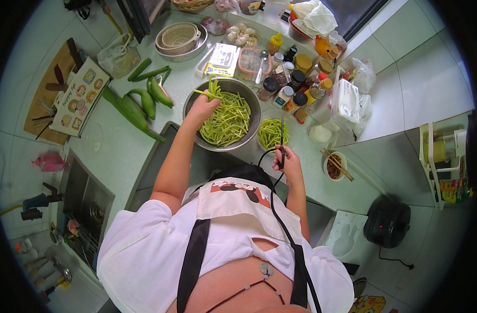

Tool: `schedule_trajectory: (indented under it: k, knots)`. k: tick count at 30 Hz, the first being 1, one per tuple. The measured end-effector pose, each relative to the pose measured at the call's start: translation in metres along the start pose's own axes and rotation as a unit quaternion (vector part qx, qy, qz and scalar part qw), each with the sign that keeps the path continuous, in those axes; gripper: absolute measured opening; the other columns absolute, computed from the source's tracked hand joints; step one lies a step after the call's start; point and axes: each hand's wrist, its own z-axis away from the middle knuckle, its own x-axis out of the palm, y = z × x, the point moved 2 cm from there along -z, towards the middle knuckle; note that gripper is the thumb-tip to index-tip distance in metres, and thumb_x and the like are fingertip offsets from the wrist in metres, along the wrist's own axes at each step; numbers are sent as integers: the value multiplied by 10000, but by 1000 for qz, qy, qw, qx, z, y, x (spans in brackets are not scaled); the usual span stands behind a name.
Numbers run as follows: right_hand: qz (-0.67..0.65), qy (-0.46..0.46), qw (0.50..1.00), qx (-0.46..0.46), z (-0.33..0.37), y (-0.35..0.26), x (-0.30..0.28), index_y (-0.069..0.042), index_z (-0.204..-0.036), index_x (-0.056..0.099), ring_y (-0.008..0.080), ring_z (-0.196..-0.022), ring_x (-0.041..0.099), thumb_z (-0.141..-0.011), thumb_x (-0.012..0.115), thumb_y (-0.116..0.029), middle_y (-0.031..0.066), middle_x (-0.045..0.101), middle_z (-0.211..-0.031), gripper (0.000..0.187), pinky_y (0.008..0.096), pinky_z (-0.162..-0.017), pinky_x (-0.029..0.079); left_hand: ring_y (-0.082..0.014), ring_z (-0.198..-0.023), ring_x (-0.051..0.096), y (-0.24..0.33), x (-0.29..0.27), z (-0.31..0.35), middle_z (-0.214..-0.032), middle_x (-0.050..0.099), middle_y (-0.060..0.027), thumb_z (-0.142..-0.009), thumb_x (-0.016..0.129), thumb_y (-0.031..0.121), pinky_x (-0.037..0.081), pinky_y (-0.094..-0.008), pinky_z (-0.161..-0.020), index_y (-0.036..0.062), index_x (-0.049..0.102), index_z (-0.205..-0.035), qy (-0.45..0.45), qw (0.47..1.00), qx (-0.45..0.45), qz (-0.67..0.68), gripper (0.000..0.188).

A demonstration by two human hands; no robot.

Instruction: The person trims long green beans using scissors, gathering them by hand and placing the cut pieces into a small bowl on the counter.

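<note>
A large metal bowl (255,112) full of long, thin green stalks (229,121) stands on the counter in front of me. My left hand (203,108) is over its left side, fingers closed on a few green stalks (213,94) that stick out past the fingertips. To the right of the bowl, my right hand (289,160) grips dark scissors (282,133), blades pointing away from me. Beside the blades, a smaller bowl holds shorter cut green pieces (271,130). A black cable (274,201) runs down my apron near the right hand.
Several green vegetables (129,112) lie at left, near a knife block (74,99) and sink (87,203). Garlic bulbs (242,36), a plastic container (254,63) and several seasoning jars (282,96) line the back. Chopsticks (338,166) rest across a small bowl (329,175) at right.
</note>
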Motion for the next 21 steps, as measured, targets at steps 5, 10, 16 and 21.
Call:
schedule_trajectory:
  k: [5,10,16,21]
  knots:
    - [-5,5,1000,0,0,2,-1,4,-1028,509,98,-454,495,-821,563,-169,43,516,-619,275,208,-429,406,-147,-726,554,3,-2,1,-808,583,-80,-741,516,75,449,-278,-632,2,539,-896,-88,969,-125,192,173]
    - [-8,2,1000,-4,1,2,-1,2,-1036,508,98,-454,497,-822,560,-169,43,516,-618,278,208,-430,409,-176,-724,572,-4,-7,4,-801,585,-99,-735,509,36,480,-296,-680,-22,536,-903,-129,925,-150,324,180]
    - [-3,11,1000,1,3,1,-2,-1,-1043,508,98,-456,501,-821,561,-168,40,518,-623,283,208,-431,409,-164,-745,575,-3,-4,8,-821,585,-87,-777,552,65,484,-301,-693,1,529,-939,-139,885,-115,430,176]
    - [-2,15,1000,3,4,0,-1,2,-1042,507,99,-457,501,-822,560,-164,39,516,-622,281,209,-432,407,-164,-821,567,-3,-6,5,-881,585,-72,-811,551,109,466,-300,-746,16,522,-1003,-113,921,-100,360,214]
